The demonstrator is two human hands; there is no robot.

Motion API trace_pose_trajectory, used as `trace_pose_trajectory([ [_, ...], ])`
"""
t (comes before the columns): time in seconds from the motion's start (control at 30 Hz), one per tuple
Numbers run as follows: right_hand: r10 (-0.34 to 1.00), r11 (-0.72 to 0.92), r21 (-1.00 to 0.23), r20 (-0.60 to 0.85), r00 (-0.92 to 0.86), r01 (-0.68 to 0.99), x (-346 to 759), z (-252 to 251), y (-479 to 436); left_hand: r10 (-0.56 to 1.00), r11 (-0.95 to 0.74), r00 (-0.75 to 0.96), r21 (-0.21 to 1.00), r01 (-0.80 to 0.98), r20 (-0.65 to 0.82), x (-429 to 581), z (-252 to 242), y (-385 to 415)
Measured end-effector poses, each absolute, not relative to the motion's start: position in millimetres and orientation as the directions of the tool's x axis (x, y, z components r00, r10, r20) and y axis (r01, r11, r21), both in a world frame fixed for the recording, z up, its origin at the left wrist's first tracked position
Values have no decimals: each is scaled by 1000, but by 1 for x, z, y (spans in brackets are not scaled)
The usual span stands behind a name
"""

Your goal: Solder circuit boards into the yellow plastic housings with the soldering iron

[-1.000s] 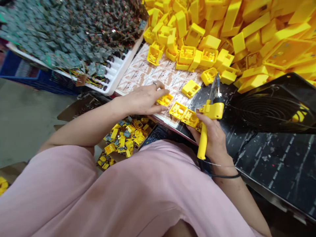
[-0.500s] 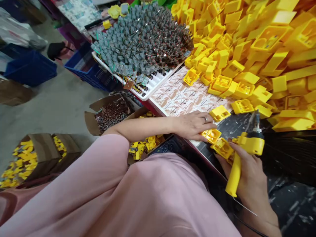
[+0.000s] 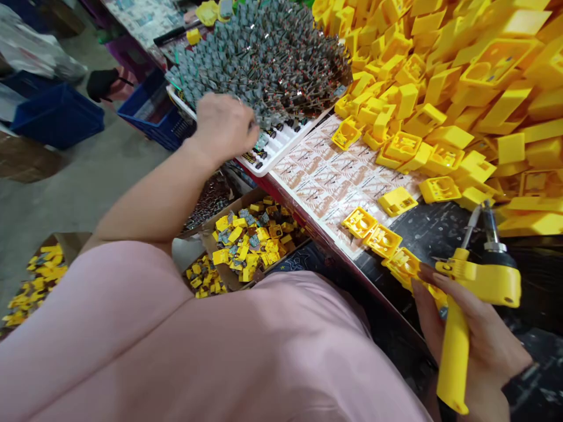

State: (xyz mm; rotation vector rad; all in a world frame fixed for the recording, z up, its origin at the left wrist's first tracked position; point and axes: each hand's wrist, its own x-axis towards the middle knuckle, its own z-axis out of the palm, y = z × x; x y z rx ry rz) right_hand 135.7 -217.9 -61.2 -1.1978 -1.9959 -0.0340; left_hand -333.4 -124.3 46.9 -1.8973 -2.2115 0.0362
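Observation:
My left hand (image 3: 224,126) reaches over the white tray (image 3: 281,153), at the near edge of a heap of small grey circuit boards (image 3: 268,58). Its fingers curl down into the boards; what they hold, if anything, is hidden. My right hand (image 3: 466,334) grips a yellow soldering gun (image 3: 470,293) by its handle, tip pointing away from me. Three open yellow plastic housings (image 3: 380,237) lie in a row on the table edge, just left of the right hand.
A big pile of yellow housings (image 3: 461,76) fills the table's far right. A patterned sheet (image 3: 325,176) covers the table's middle. Below the edge stand a cardboard box of assembled yellow parts (image 3: 250,237), another box (image 3: 35,281) at left, and blue crates (image 3: 57,117) on the floor.
My left hand left the yellow housings at the table edge and moved up and left to the heap of circuit boards. The right hand with the soldering gun stayed by the housings.

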Motion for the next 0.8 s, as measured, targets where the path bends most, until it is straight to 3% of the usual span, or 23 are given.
trace_pose_trajectory([
  [0.03, 699, 589, -295, 653, -291, 753, 133, -60, -217, 974, 172, -150, -128, 977, 168, -328, 54, -127],
  [0.1, 636, 642, -201, 678, -368, 739, 124, -56, -213, 967, 98, -110, 66, 993, 228, -314, 68, -131],
  [0.2, 629, 649, -235, 700, -338, 723, 104, -53, -202, 957, -143, 14, 426, 893, 291, -289, 75, -123],
  [0.3, 654, 666, -241, 644, -397, 706, 79, -55, -189, 947, -307, 155, 663, 683, 280, -260, 53, -105],
  [0.4, 685, 678, -258, 562, -464, 689, 60, -59, -178, 967, -227, 213, 839, 493, 137, -233, 11, -96],
  [0.47, 692, 689, -255, 510, -510, 679, 56, -60, -175, 976, -172, 212, 803, 570, 58, -224, -15, -101],
  [0.5, 692, 694, -248, 489, -531, 676, 56, -60, -175, 975, -182, 217, 724, 666, 46, -223, -25, -106],
  [0.6, 684, 705, -229, 466, -561, 671, 64, -56, -179, 962, -272, 252, 343, 899, 103, -231, -38, -124],
  [0.67, 678, 712, -230, 472, -564, 664, 70, -51, -182, 938, -339, 316, 186, 922, 141, -236, -36, -132],
  [0.8, 685, 703, -290, 520, -510, 649, 63, -48, -181, 859, -511, 484, 220, 831, 170, -229, -30, -129],
])
